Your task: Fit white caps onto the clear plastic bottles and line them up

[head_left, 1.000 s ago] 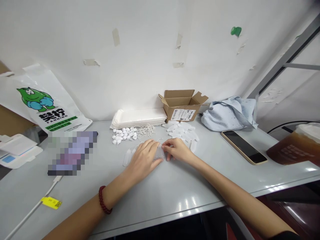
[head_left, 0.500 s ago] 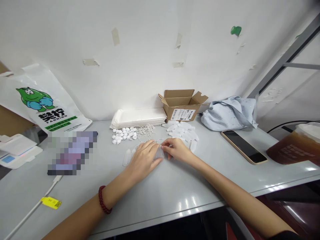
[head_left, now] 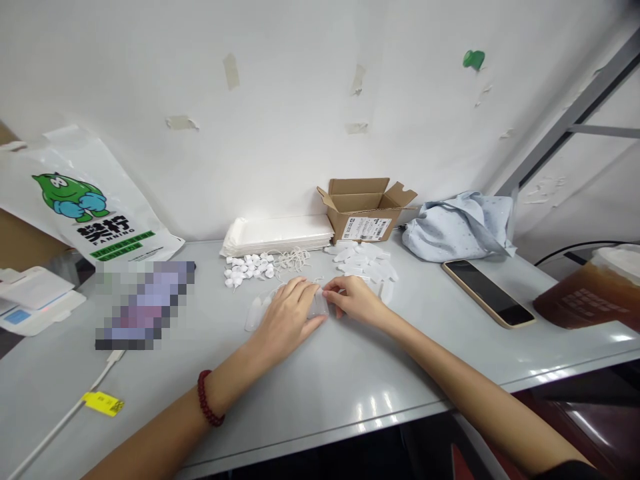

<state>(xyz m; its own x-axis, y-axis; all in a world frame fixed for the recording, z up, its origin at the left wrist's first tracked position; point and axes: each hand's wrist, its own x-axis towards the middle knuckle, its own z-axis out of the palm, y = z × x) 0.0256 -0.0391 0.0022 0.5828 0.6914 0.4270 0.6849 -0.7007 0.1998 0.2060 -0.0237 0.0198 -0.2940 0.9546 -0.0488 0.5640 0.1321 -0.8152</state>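
Note:
My left hand (head_left: pixel 290 308) lies palm down, fingers stretched, over a row of small clear plastic tubes (head_left: pixel 256 313) on the grey table. It hides the middle of that row. At the row's right end, my right hand (head_left: pixel 350 298) has thumb and forefinger pinched on the upper end of a clear plastic tube (head_left: pixel 319 305). A thin string end shows just above the fingers. Behind the left hand are a heap of small white caps (head_left: pixel 249 268) and a tangle of white strings (head_left: pixel 293 260). Frosted plastic pieces (head_left: pixel 365 261) lie loosely piled behind the right hand.
A white stack of flat packs (head_left: pixel 280 235) and an open cardboard box (head_left: pixel 367 223) stand against the wall. To the right are a blue cloth bag (head_left: pixel 455 230), a phone (head_left: pixel 487 293) and a drink cup (head_left: pixel 590 290). At left are a blurred device (head_left: pixel 150 307), its cable and a white bag (head_left: pixel 110 207).
Both hands stay almost in place. The clear tube between them now shows a little more plainly beside the left fingers.

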